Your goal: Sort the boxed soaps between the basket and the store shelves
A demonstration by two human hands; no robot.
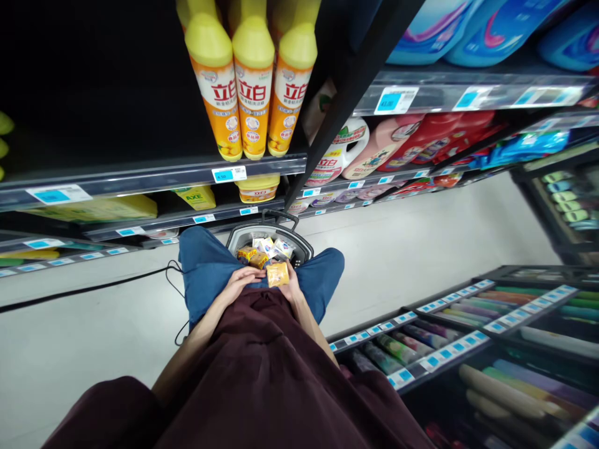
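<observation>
My right hand [292, 284] is closed around a small yellow wrapped packet [277, 274], shaped like a bar of soap, and holds it above my lap. Just to its left, my left hand [239, 282] lies with its fingers stretched out flat, the fingertips close to the packet. Beyond both hands, between my knees, stands a grey shopping basket [305, 248] with a black handle. Inside it lie several small boxes, some white [283, 248] and some yellow-orange [258, 259]. My hands and legs hide the near side of the basket.
Yellow dish soap bottles [253, 93] stand on the shelf ahead, above a lower shelf edge [206, 218]. Detergent jugs [344, 153] fill shelves to the right. Another rack [407, 340] stands close at the lower right. A black cable [93, 290] runs leftward.
</observation>
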